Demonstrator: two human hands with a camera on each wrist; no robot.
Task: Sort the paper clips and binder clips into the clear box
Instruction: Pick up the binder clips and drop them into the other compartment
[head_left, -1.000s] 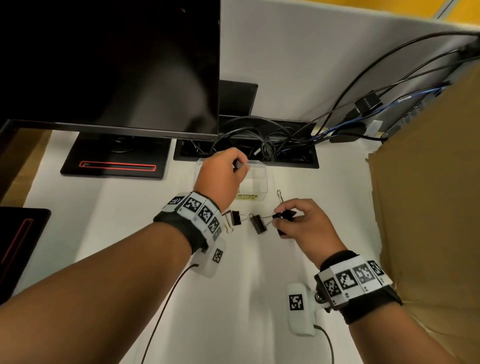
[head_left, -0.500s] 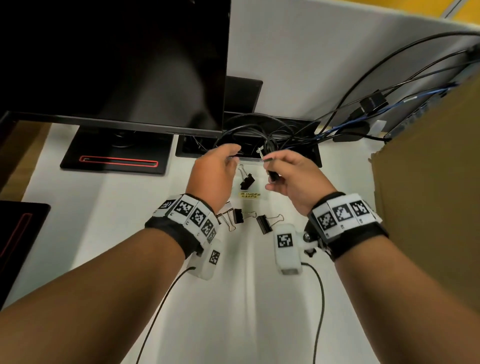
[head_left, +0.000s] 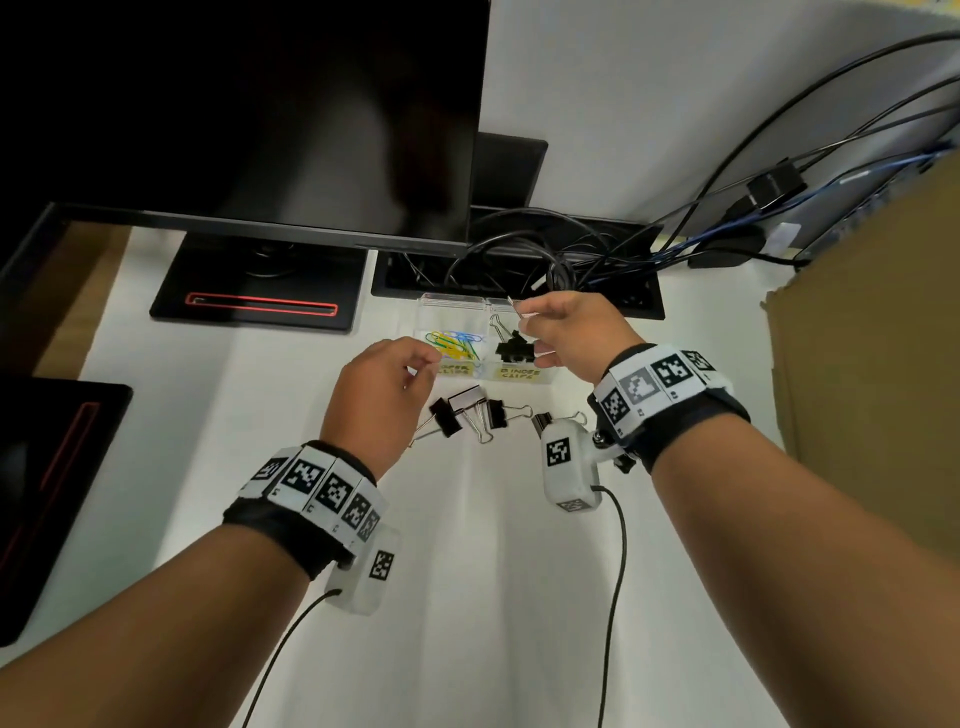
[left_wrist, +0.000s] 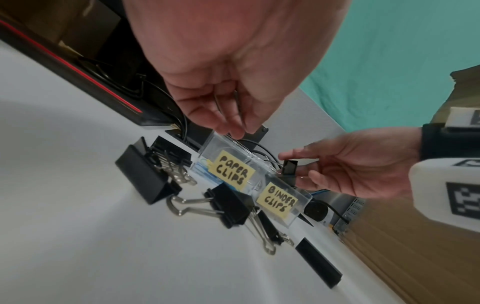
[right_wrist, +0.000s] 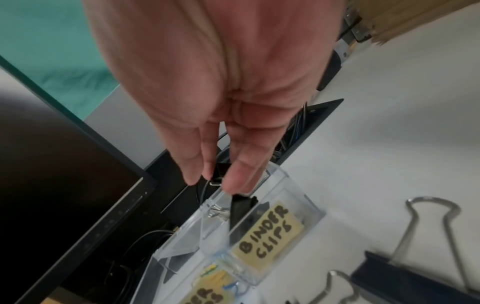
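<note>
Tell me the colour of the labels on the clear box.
Pale yellow labels with black handwriting; clearest in the left wrist view.

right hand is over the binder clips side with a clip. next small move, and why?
Probably let go. The right hand pinches a small black binder clip above the clear box, over the compartment labelled binder clips, where other black clips already lie. Lowering slightly first seems safer. The left hand hangs near the clips on the desk.

Even bright light, wide-angle warping, wrist-view blur.
</note>
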